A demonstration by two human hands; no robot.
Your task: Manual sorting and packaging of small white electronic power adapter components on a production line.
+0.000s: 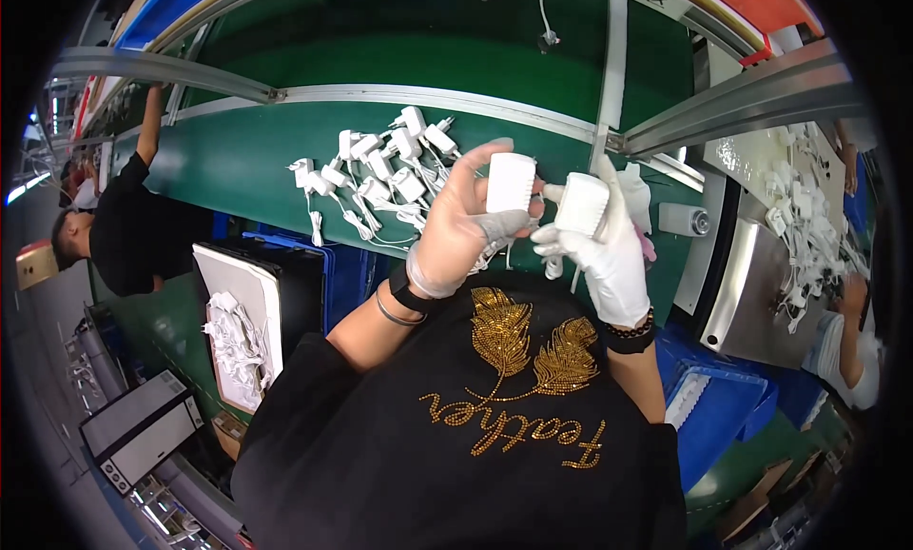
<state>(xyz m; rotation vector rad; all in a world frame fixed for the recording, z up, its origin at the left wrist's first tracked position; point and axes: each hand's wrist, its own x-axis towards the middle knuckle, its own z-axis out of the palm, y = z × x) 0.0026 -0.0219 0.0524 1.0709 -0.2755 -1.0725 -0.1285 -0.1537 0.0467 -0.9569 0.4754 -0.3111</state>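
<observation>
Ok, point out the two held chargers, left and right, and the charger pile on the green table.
Left charger (511,182): head view, middle of its broad face.
Right charger (582,205): head view, middle of its broad face.
Charger pile (379,164): head view, white casing near its middle.

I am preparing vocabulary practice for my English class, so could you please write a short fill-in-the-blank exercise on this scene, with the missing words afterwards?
1. The charger in the grip of the left hand is ____ in colour.
2. A second charger is in the grip of the ____ hand.
3. The pile of chargers lies on a table whose top is ____.
4. The shirt with gold feathers has ____ cloth.

Missing words: white; right; green; black.
</observation>
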